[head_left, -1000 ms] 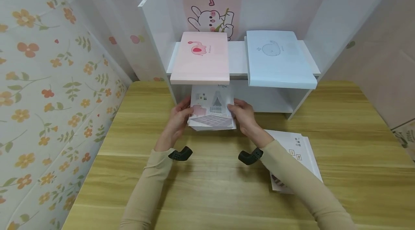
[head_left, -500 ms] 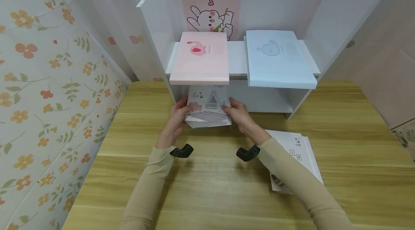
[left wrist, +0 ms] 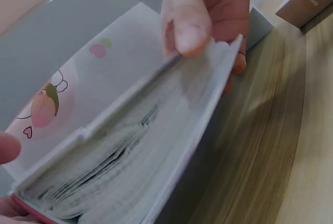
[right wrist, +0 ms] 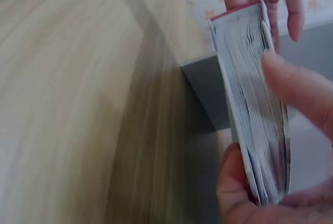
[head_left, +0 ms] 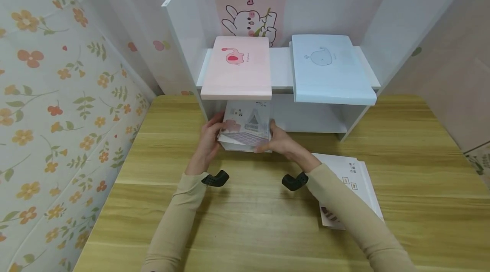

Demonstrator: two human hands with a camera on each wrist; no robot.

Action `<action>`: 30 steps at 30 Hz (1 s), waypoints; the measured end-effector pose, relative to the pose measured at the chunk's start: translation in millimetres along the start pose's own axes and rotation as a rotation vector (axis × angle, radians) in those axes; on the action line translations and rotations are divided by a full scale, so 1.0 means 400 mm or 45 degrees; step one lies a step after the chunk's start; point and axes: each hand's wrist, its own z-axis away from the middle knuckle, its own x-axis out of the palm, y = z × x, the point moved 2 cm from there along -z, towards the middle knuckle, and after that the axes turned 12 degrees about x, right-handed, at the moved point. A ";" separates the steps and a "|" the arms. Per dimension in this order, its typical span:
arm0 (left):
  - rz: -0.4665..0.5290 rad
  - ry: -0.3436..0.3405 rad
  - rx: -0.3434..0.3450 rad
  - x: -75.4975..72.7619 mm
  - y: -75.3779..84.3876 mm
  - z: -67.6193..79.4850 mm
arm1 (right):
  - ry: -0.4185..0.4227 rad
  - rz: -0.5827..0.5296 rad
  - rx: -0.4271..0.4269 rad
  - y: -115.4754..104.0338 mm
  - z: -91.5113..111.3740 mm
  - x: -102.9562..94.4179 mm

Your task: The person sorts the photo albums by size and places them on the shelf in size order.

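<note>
A thick white book [head_left: 246, 125] with a barcode and a grid pattern on its cover is partly inside the shelf's lower left compartment, its far end hidden under the overhanging pink book. My left hand [head_left: 209, 133] grips its left side. From the right, my right hand [head_left: 281, 141] holds the book, its thumb at the near edge. In the left wrist view the book's page edges [left wrist: 119, 151] face the camera, slightly fanned. The right wrist view shows my right hand's fingers [right wrist: 234, 179] along one cover and its thumb beside the other.
The white shelf [head_left: 317, 118] stands at the back of the wooden table [head_left: 237, 212]. On its upper board lie a pink book [head_left: 245, 74] with an elephant and a light blue book [head_left: 329, 76] with a whale. White books [head_left: 356, 182] lie at the right, partly beneath my right sleeve.
The white book has shifted slightly left. My right hand has moved along with it, and its thumb has slid from the top cover to the near edge. The left hand keeps its grip.
</note>
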 end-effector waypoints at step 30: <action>-0.943 -0.046 0.366 -0.061 -0.033 0.019 | 0.366 0.059 0.040 0.003 -0.021 -0.012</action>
